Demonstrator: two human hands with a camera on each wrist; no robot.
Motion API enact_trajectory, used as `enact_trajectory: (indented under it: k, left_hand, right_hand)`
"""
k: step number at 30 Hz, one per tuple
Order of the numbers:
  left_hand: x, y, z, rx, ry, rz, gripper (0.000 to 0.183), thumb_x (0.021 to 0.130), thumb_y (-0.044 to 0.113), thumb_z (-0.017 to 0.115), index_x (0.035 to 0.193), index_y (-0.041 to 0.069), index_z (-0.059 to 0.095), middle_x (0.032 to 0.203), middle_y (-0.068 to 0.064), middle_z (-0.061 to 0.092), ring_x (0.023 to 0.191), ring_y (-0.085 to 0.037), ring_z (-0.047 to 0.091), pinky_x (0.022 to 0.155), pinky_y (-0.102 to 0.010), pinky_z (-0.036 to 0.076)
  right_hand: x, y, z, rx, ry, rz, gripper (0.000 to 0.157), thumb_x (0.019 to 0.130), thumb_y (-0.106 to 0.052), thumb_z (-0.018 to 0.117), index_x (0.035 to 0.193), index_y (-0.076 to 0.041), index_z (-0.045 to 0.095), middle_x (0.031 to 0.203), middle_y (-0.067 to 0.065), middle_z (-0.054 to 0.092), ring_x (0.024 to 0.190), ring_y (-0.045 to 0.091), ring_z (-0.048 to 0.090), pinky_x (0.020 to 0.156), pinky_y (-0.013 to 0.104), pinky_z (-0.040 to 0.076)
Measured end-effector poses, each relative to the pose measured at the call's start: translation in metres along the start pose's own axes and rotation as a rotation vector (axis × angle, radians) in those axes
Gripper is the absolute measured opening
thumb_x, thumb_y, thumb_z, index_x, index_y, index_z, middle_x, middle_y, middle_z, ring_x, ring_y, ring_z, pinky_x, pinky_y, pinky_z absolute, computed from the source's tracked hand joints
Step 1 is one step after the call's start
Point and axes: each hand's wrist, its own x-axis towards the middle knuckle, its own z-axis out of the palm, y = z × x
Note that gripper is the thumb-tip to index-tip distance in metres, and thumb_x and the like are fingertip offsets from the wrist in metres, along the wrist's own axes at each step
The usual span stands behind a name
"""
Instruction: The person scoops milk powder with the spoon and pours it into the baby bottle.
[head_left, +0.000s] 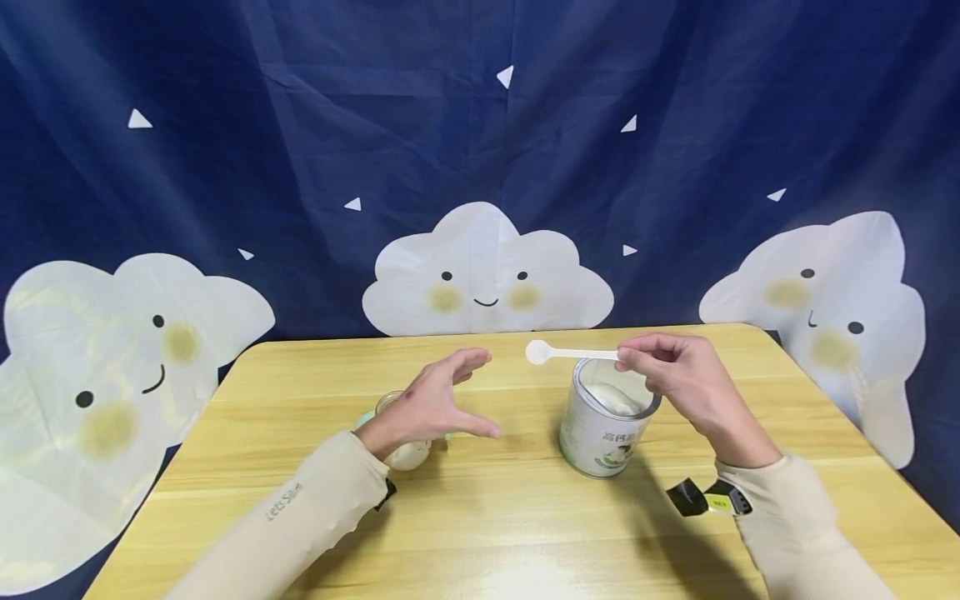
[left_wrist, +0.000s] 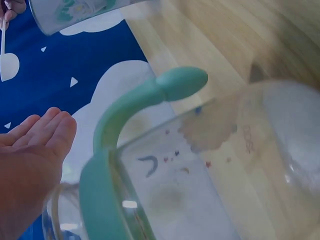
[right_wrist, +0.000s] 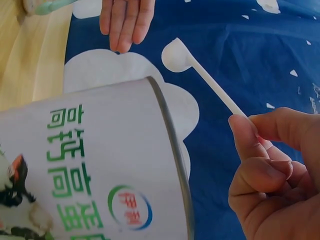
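Note:
My right hand [head_left: 693, 383] pinches the end of a white scoop's [head_left: 537, 352] handle between thumb and fingers. The scoop is held nearly level above the left rim of a milk powder can [head_left: 597, 442], its bowl pointing left. The can stands upright without a lid, and pale powder or a bag shows inside. My left hand [head_left: 427, 408] hovers with fingers and thumb spread, holding nothing. Under that wrist stands a clear baby bottle [left_wrist: 220, 150] with green handles [left_wrist: 135, 102], mostly hidden in the head view. Whether the scoop holds powder I cannot tell.
A light wooden table [head_left: 480, 533] carries the bottle and the can, which stand apart. Behind its far edge hangs a dark blue curtain [head_left: 420, 125] printed with white clouds. A black strap end [head_left: 686, 497] sticks out from the right wrist.

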Motion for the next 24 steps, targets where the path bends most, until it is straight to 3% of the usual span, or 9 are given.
enact_trajectory:
  k: [9, 19, 24]
  left_hand:
    - [0.005, 0.003, 0.014, 0.005, 0.002, 0.003, 0.102, 0.066, 0.027, 0.096, 0.149, 0.006, 0.041, 0.151, -0.006, 0.046, 0.137, -0.029, 0.045, 0.113, -0.038, 0.036]
    - [0.012, 0.005, 0.032, -0.011, -0.012, -0.003, 0.107, 0.065, 0.029, 0.096, 0.151, 0.009, 0.038, 0.153, -0.003, 0.043, 0.138, -0.024, 0.043, 0.113, -0.035, 0.036]
    - [0.015, 0.005, 0.040, -0.018, -0.024, 0.010, 0.107, 0.065, 0.025, 0.096, 0.152, 0.005, 0.037, 0.154, -0.005, 0.042, 0.139, -0.024, 0.043, 0.114, -0.037, 0.036]
  right_hand:
    - [-0.006, 0.006, -0.008, -0.013, 0.012, -0.001, 0.037, 0.096, -0.025, 0.069, 0.114, 0.007, 0.069, 0.085, -0.009, 0.074, 0.085, 0.003, 0.064, 0.075, 0.021, 0.054]
    - [-0.014, 0.019, -0.019, -0.002, 0.036, 0.029, 0.042, 0.096, -0.030, 0.070, 0.118, 0.005, 0.069, 0.088, -0.012, 0.074, 0.090, -0.002, 0.064, 0.075, 0.020, 0.055]
    - [-0.017, 0.027, -0.027, 0.004, 0.048, 0.036, 0.028, 0.096, -0.029, 0.070, 0.113, -0.007, 0.074, 0.087, -0.014, 0.074, 0.090, -0.003, 0.064, 0.074, 0.019, 0.054]
